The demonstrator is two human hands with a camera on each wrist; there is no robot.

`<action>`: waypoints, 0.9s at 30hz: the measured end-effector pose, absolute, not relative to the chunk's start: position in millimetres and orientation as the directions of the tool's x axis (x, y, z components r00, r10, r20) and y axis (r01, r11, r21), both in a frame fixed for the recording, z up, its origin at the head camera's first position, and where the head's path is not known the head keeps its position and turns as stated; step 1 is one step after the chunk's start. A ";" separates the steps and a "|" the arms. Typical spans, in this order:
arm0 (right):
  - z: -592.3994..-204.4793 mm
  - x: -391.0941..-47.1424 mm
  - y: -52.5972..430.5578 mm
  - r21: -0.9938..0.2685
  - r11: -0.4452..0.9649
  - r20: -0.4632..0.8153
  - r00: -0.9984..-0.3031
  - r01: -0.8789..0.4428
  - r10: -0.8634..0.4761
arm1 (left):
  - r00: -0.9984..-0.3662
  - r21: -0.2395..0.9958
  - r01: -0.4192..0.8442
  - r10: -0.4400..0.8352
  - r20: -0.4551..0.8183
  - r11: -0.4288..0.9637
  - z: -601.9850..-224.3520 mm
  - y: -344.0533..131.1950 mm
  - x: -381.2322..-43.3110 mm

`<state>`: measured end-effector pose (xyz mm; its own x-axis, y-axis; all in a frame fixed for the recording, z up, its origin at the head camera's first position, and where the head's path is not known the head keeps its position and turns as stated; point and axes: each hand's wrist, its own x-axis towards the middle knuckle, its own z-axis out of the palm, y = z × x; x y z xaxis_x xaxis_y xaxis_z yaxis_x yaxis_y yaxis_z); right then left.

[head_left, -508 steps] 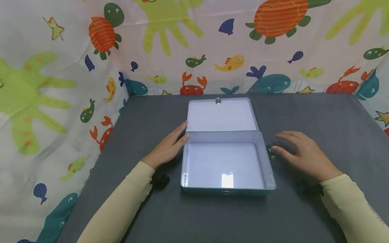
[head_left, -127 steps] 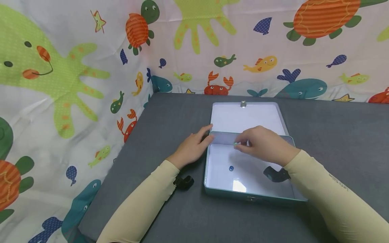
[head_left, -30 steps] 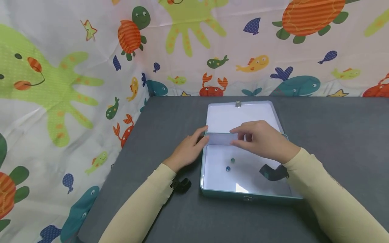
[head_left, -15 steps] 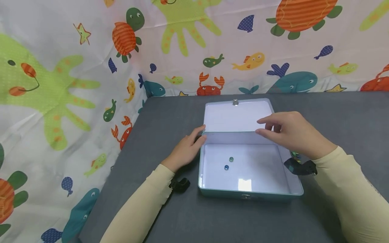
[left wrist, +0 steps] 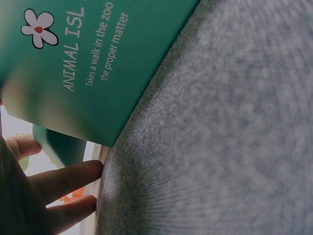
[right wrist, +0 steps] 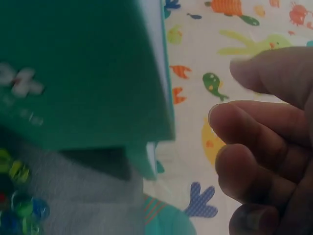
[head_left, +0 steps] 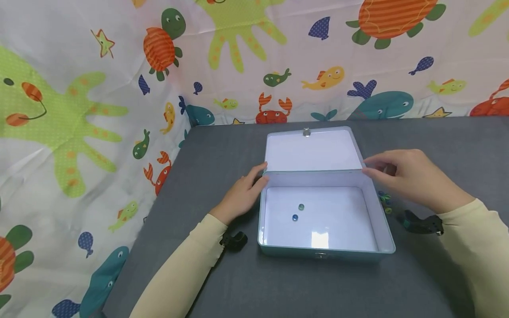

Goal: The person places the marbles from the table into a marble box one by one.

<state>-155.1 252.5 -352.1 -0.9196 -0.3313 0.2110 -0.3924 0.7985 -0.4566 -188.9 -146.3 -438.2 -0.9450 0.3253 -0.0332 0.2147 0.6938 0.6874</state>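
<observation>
A teal hinged tin box (head_left: 320, 251) stands with its lid (head_left: 314, 150) laid back and its white inside facing up. On its floor lie a green marble (head_left: 301, 206) and a blue marble (head_left: 295, 217), close together. My left hand (head_left: 240, 196) touches the box's left side near the hinge, fingers relaxed; the left wrist view shows printed lettering on the box side (left wrist: 88, 58). My right hand (head_left: 413, 179) hovers at the back right corner, holding nothing, fingers loosely bent with a gap between thumb and fingers in the right wrist view.
Several loose marbles (right wrist: 24, 210) in green and blue lie on the grey table (head_left: 318, 287) just right of the box, partly hidden by the box wall in the head view. Behind stands a white curtain (head_left: 234, 101) printed with sea animals.
The green marble, pinched in my right hand 4 seconds ago, now lies beside the blue one. My right hand has moved right, out of the box. My left hand stays at its side.
</observation>
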 end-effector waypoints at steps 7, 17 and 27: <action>-360.8 -154.6 273.5 -0.409 0.840 0.177 -0.934 -0.356 -0.309 | -0.946 0.696 0.201 0.322 -0.045 0.690 -434.7 -145.1 -186.7; -375.4 -163.8 292.8 -0.396 0.870 -0.016 -0.945 -0.295 -0.328 | -0.946 0.689 0.202 0.321 -0.047 0.696 -434.3 -146.8 -188.8; -391.3 -171.9 299.8 -0.434 0.858 -0.150 -0.917 -0.275 -0.369 | -0.944 0.692 0.212 0.329 -0.038 0.690 -433.7 -147.0 -187.9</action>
